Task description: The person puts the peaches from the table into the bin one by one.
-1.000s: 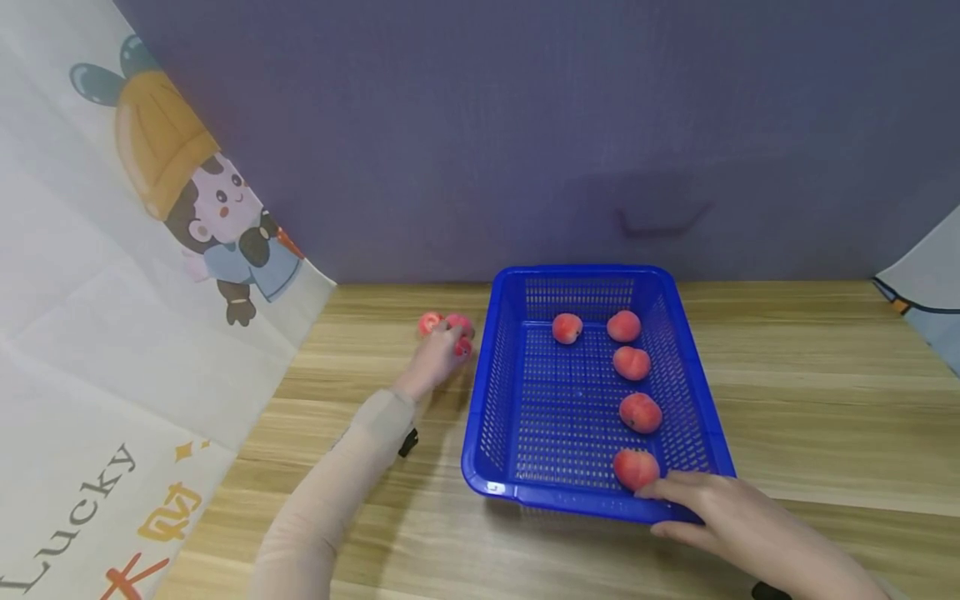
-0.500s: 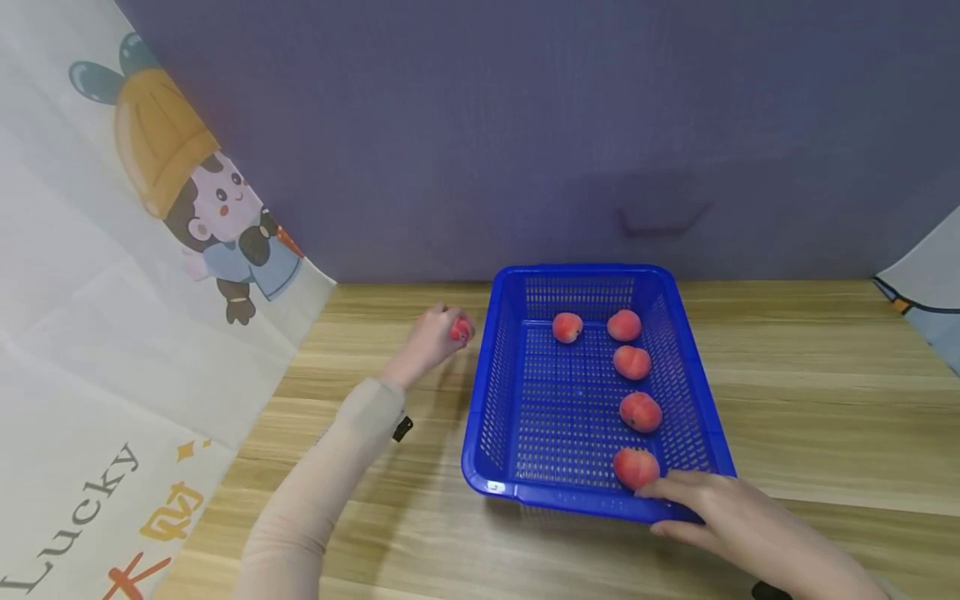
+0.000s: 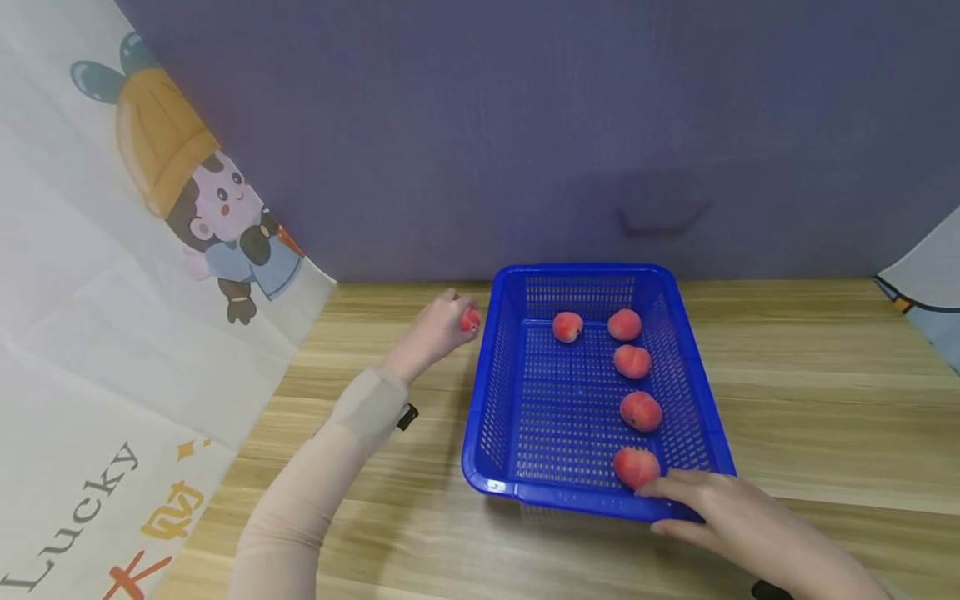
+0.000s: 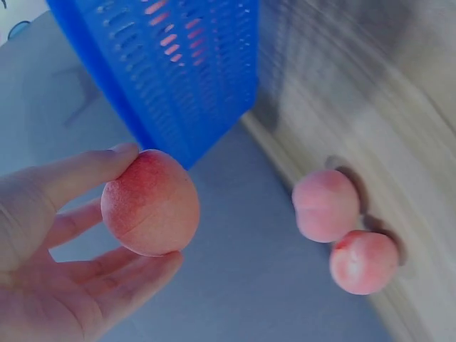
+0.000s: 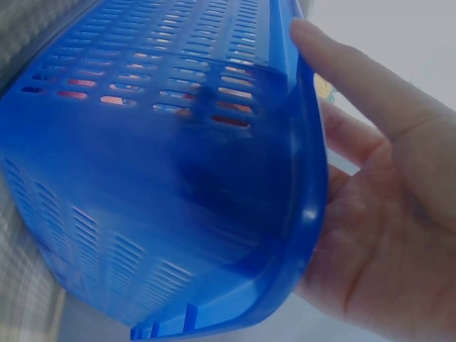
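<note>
My left hand (image 3: 438, 329) pinches a peach (image 4: 151, 203) between thumb and fingertips, held above the table just left of the blue plastic basket (image 3: 480, 417). Two more peaches show in the left wrist view: a pink peach (image 4: 326, 205) and, touching or nearly touching it, a paler-topped peach (image 4: 364, 262). In the head view the left hand hides both. At the basket's near right corner, my right hand (image 3: 720, 512) grips the rim, thumb outside and fingers over the top. Beside those fingers, inside the basket, lies a peach (image 3: 636, 467).
Along the basket's right side lie other peaches, including a large peach (image 3: 641, 412); another peach (image 3: 567, 327) sits at the back left. The wooden table (image 3: 810, 392) meets a grey-purple panel (image 3: 525, 142) behind. A printed white sheet (image 3: 82, 350) stands at left.
My left hand has risen from the peaches on the table with one peach in its grasp, then shifted slightly right towards the basket. The right hand stays on the rim.
</note>
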The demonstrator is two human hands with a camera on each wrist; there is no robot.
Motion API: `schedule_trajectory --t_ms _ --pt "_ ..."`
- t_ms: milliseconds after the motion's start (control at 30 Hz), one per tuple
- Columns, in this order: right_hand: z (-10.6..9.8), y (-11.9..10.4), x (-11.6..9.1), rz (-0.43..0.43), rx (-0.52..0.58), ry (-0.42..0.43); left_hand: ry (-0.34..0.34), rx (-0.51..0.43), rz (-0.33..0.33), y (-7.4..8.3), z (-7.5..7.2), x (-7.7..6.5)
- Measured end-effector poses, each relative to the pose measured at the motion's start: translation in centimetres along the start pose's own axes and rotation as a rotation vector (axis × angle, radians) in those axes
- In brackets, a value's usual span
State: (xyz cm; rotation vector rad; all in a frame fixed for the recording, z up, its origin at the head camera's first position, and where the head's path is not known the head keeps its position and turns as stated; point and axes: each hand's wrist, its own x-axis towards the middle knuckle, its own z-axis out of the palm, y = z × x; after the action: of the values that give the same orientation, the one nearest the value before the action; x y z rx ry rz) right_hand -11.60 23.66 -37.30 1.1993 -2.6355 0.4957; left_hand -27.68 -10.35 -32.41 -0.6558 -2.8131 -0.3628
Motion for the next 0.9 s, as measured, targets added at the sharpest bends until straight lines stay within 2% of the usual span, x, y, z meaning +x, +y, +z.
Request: schedule_trajectory --t_ms 133,433,667,900 --pt "0.0 0.0 0.0 0.007 0.005 -0.019 -0.018 -0.001 0.004 0.7 -0.5 0.3" --pt "0.0 0.0 0.0 -0.011 0.003 0.014 -0.088 0.054 0.005 2.4 -1.4 1.5" --pt "0.0 0.0 0.0 0.005 0.004 -0.012 -0.109 0.105 0.048 3.9 -1.8 2.5" --pt "0.0 -0.1 0.1 -0.007 0.016 0.003 -0.142 0.129 0.068 5.4 -2.1 3.7"
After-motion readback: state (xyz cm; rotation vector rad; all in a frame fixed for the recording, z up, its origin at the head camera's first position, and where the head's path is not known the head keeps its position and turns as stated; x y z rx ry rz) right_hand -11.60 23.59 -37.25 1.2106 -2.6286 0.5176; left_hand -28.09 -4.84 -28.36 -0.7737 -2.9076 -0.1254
